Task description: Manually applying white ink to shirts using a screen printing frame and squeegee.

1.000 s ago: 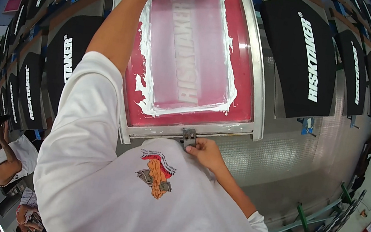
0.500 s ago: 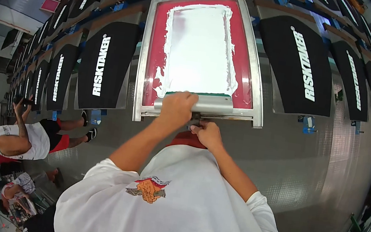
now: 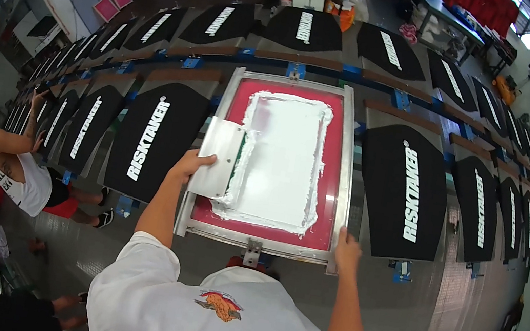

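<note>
My left hand (image 3: 192, 164) grips a squeegee (image 3: 214, 173), a broad metal holder with a green blade edge. It stands lengthwise along the left side of a silk screen frame (image 3: 345, 177), its blade against the white ink (image 3: 278, 167). That ink covers the middle of the red mesh (image 3: 323, 219) in a rough-edged rectangle. At the frame's near right corner is my right hand (image 3: 348, 250), touching or very near the metal rail; motion blur hides its fingers. A metal bracket (image 3: 252, 253) sits at the middle of the near rail.
Black garment panels with white lettering lie on boards on both sides, including a left panel (image 3: 157, 142) and a right panel (image 3: 405, 193). A farther row (image 3: 306, 29) runs behind. A person in a white tank top (image 3: 18, 166) stands at left; others are lower left.
The squeegee has moved from the near end to the left side and turned lengthwise. My right hand has left the near bracket for the near right corner. The view has tilted up.
</note>
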Available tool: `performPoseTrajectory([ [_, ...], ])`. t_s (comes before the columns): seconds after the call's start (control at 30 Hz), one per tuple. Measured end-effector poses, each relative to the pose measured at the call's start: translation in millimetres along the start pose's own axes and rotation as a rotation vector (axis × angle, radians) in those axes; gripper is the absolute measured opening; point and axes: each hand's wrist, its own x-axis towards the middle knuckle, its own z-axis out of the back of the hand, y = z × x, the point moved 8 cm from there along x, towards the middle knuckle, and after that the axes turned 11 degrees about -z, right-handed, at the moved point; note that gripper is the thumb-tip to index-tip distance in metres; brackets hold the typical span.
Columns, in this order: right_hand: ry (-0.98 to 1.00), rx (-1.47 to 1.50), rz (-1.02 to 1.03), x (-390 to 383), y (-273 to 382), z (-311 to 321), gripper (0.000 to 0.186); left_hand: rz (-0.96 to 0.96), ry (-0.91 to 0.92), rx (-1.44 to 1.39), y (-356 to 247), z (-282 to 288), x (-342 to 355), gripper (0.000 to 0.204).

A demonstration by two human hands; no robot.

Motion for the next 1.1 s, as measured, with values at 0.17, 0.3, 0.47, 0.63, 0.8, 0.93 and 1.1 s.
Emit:
performPoseTrajectory([
  [0.17,0.12,0.502,-0.112,10.0,-19.6,-5.7,0.056,-0.062,0.077,-0.051,-0.9,-3.6,1.3,0.044],
  [0.3,0.1,0.613,-0.13,16.5,-59.6,39.8,0.049,-0.112,0.109,-0.012,-53.3,-68.2,-25.0,0.046],
  [0.47,0.017,0.718,-0.094,55.4,-124.6,143.3,0.05,-0.178,0.235,0.024,-75.2,-213.0,-18.0,0.047],
  [0.63,-0.045,0.695,-0.079,110.0,-171.6,239.8,0.051,-0.142,0.194,-0.075,-71.8,-336.7,-14.7,0.044],
  [0.8,0.04,0.65,-0.101,176.1,-190.9,276.1,0.053,-0.096,0.147,-0.115,-84.3,-400.3,-20.4,0.045],
  [0.93,0.035,0.562,-0.136,209.5,-192.0,286.3,0.056,-0.078,0.087,-0.127,-77.5,-411.3,-19.1,0.046],
  [1.1,0.125,0.518,-0.126,244.2,-197.4,283.9,0.056,-0.06,0.077,-0.129,-58.9,-428.8,-9.9,0.047],
])
